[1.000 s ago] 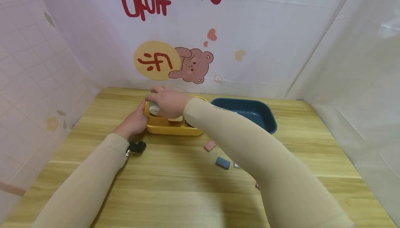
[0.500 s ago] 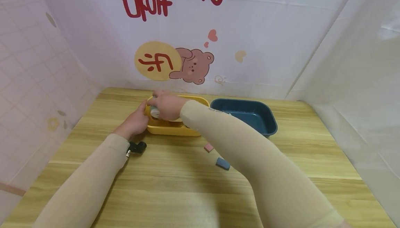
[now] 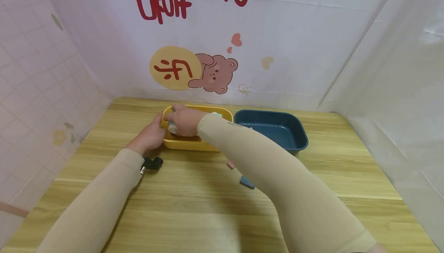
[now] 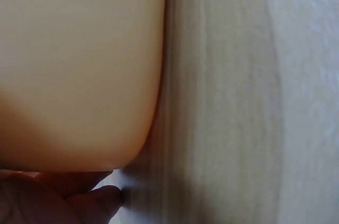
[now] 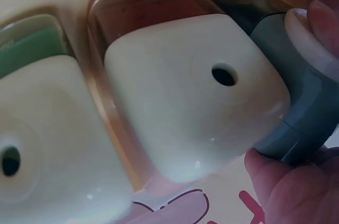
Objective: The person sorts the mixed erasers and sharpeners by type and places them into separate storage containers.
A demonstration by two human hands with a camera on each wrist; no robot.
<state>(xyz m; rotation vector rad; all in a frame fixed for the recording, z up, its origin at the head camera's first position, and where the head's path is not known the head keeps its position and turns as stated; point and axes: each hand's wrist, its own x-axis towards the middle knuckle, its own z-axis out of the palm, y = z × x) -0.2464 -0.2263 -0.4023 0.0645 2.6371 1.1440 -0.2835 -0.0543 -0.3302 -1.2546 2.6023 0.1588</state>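
Note:
My right hand [image 3: 187, 120] reaches into the left end of a yellow bin [image 3: 190, 146], holding a grey-blue pencil sharpener [image 5: 299, 91] with a white end and a dark see-through part. Beside it in the right wrist view stand a white pencil sharpener [image 5: 185, 86] with a brown see-through drawer and another white one [image 5: 58, 128] with a green drawer. At the bin's left end, my left hand [image 3: 154, 133] grips its wall. The left wrist view shows the bin's smooth outer side, with the left fingers [image 4: 90, 203] at its corner. The right forearm covers part of the bin.
A dark blue bin [image 3: 274, 129] stands right of the yellow one. On the wooden table lie a pink block [image 3: 230, 165] and a blue-grey block [image 3: 247, 182], partly behind the right sleeve. A patterned white curtain [image 3: 284, 45] hangs behind the table.
My right hand has moved slightly down and right, lowering the grey-blue pencil sharpener into the yellow bin. The left hand has stayed at the bin's end.

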